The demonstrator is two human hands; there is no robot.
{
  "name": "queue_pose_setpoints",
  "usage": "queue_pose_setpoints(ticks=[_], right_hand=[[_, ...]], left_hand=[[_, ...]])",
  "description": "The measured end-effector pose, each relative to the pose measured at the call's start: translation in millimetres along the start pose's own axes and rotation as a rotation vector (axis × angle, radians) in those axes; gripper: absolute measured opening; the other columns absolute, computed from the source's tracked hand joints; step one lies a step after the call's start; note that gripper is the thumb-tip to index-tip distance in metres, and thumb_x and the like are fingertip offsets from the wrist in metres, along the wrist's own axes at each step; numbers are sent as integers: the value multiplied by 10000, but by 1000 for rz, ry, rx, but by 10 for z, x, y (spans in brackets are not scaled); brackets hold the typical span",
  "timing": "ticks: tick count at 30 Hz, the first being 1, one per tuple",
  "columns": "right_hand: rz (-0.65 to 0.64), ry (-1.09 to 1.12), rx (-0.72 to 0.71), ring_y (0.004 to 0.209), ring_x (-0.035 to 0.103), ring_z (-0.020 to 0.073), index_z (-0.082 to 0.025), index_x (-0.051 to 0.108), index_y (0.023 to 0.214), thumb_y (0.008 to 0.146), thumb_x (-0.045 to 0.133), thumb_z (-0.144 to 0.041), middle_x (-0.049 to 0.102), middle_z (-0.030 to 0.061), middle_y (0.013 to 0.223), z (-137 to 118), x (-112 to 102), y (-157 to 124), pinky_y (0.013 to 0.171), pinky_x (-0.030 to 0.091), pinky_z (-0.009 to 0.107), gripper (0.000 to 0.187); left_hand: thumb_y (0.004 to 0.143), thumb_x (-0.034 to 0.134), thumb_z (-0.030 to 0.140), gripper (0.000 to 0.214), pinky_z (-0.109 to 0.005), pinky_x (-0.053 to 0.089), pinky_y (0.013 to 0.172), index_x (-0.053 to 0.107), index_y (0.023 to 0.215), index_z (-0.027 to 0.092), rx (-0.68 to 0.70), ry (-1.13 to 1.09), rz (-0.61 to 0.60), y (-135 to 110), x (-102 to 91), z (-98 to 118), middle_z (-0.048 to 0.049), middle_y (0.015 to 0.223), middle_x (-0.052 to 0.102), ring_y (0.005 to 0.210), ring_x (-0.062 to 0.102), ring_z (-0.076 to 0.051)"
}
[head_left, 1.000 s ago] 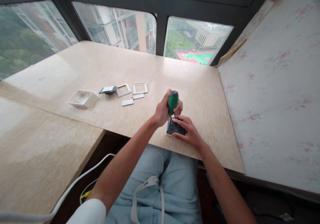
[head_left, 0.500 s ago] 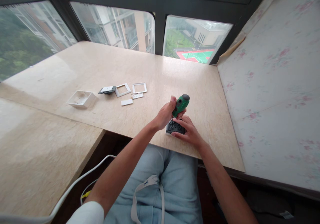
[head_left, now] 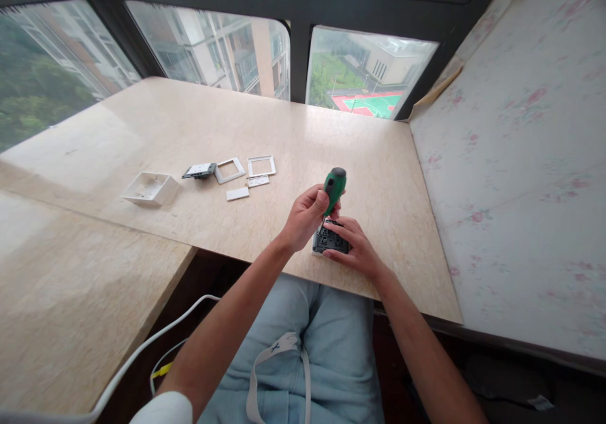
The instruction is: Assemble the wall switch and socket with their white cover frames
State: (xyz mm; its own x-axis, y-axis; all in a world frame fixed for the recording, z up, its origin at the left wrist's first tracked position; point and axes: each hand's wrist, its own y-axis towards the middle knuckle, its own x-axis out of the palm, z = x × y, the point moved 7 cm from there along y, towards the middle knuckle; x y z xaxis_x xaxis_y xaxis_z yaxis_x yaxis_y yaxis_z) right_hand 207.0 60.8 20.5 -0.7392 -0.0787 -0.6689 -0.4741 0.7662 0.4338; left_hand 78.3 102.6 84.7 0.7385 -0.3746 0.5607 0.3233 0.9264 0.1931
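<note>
My left hand (head_left: 307,214) grips a green and dark grey screwdriver (head_left: 335,187) by its handle, which stands nearly upright. Its shaft points down at the left side of a wall switch (head_left: 327,240) with a black inner face and a white body. Whether the tip sits in a screw is too small to tell. My right hand (head_left: 356,247) is closed around the right side of the switch, its thumb at the near edge and its fingers at the far edge, holding it on the countertop near the front edge.
Left on the stone countertop (head_left: 379,159) lie a white back box (head_left: 163,190), another switch module (head_left: 199,171), two white frames (head_left: 230,170) (head_left: 261,165) and two small white rocker plates (head_left: 237,194) (head_left: 258,182). A papered wall (head_left: 511,190) bounds the right; windows stand behind.
The screwdriver handle has swung from leaning right to more upright, and my left hand has turned and shifted slightly left with it. My right hand stays on the switch.
</note>
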Motion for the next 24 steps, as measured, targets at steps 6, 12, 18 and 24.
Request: queue_pose_setpoints(ticks=[6,12,18,24], right_hand=[[-21,0,59,1336,523,331,-337,573,1422,882,712,-501,577,117,1440,-4,-2,6,1122,432,566,581],[3,7,43,1331,529,328,-308,587,1410,876,724,-491,580,136,1436,2,3,1,1116,437,566,581],[19,-11,49,1349,524,319,-282,572,1413,872,728,-496,578,148,1440,32,16,-23,1128,430,568,602],[73,-8,144,1458,428,321,-271,515,1447,867,716,-534,473,161,1549,103,1,-61,1186,378,578,668]], left_hand=[[832,765,515,384,-227,495,617,631,960,180,154,-52,282,-5,-265,381,4,827,611,681,602,-97],[849,739,292,231,-281,611,674,605,969,147,16,241,605,-129,-889,339,-11,849,637,682,694,-127],[824,682,120,330,-359,640,776,593,1142,116,-193,456,589,-273,-1135,-27,-56,944,648,753,730,-156],[793,719,157,463,-402,631,796,579,1234,143,-158,716,575,-268,-1322,-196,-129,1128,665,918,724,-235]])
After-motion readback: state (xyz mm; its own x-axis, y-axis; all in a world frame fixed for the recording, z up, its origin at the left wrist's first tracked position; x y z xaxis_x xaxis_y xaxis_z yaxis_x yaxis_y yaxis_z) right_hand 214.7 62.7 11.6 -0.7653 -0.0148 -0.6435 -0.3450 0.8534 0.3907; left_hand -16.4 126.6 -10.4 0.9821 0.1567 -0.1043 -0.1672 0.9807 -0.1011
